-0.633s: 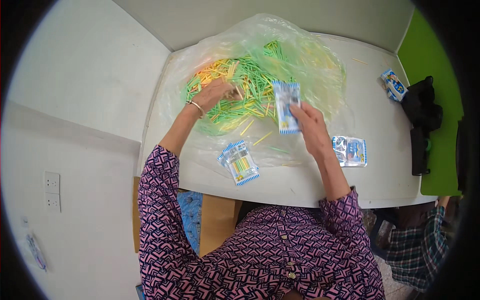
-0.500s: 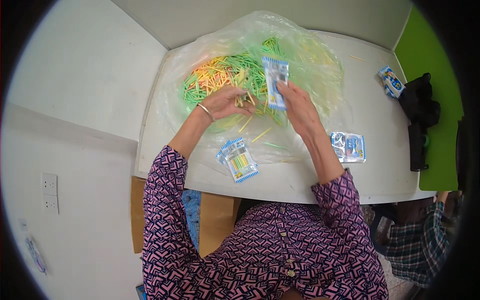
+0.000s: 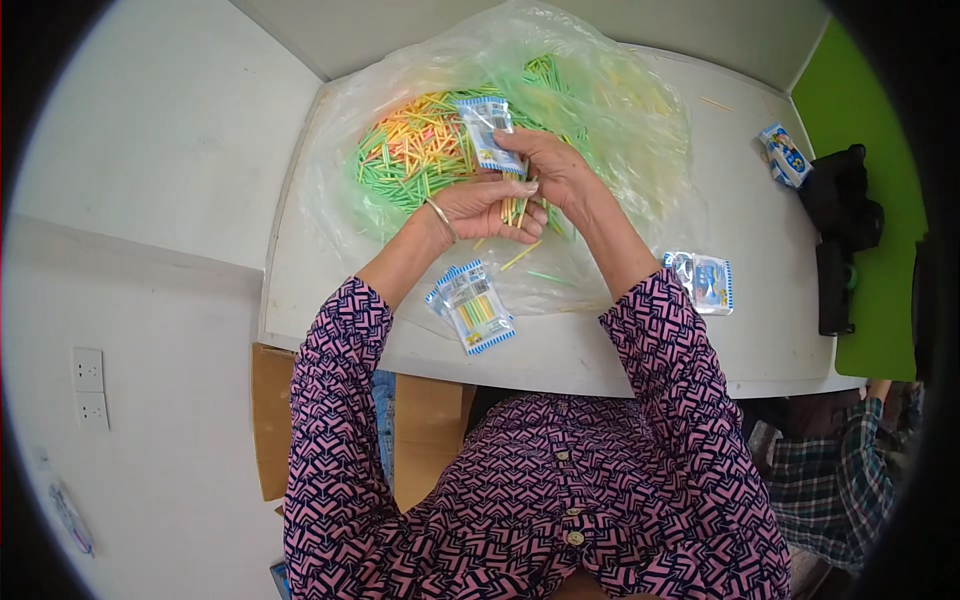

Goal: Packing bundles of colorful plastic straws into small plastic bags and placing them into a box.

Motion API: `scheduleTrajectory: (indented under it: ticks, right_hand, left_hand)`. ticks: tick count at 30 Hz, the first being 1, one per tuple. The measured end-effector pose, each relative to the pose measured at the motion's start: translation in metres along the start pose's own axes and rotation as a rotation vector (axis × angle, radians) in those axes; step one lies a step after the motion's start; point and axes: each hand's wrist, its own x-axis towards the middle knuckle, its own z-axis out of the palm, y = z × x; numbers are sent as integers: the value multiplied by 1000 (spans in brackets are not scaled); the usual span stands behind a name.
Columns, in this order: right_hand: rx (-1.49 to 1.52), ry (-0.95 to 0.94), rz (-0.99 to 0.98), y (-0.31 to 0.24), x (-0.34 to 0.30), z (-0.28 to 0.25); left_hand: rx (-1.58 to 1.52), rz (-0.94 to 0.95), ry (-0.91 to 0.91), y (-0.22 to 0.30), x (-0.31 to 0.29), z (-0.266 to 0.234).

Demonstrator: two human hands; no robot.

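In the middle, my left hand (image 3: 478, 208), with a bangle at its wrist, is closed round a small bundle of thin yellow and green sticks (image 3: 516, 212). My right hand (image 3: 560, 168) pinches a small blue-and-white plastic packet (image 3: 484, 128) right above that bundle. The sticks' upper ends meet the packet's lower end; whether they are inside it I cannot tell. Behind both hands a large clear plastic bag (image 3: 330, 200) lies spread, heaped with loose green, yellow and orange sticks (image 3: 420, 140). Filled packets (image 3: 478, 312) overlap on the table nearer me.
Packets (image 3: 705, 283) lie at the right of the white table (image 3: 600, 360). Another packet (image 3: 784, 155) sits beside a black device (image 3: 845, 205) by the green panel (image 3: 880, 290). A few loose sticks (image 3: 520, 256) lie near my hands. Another person's plaid sleeve (image 3: 862, 470) shows lower right.
My right hand has brought the packet left and over to my left hand. My left hand has moved slightly right, and its sticks are now gathered into a bundle under the packet.
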Motion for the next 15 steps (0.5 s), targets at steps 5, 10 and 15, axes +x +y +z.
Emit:
scheduleTrajectory:
  ticks: [5,10,15]
  right_hand:
    - [-73,-17,-61,-1,-3,3]
    - [-294,76,-302,-26,-45,-2]
    - [-445,67,-188,-7,-84,-8]
  left_hand:
    - [-14,-28,14,0,0,-3]
    - [106,74,110,13,-23,-6]
    - [163,393,350,23,-33,-2]
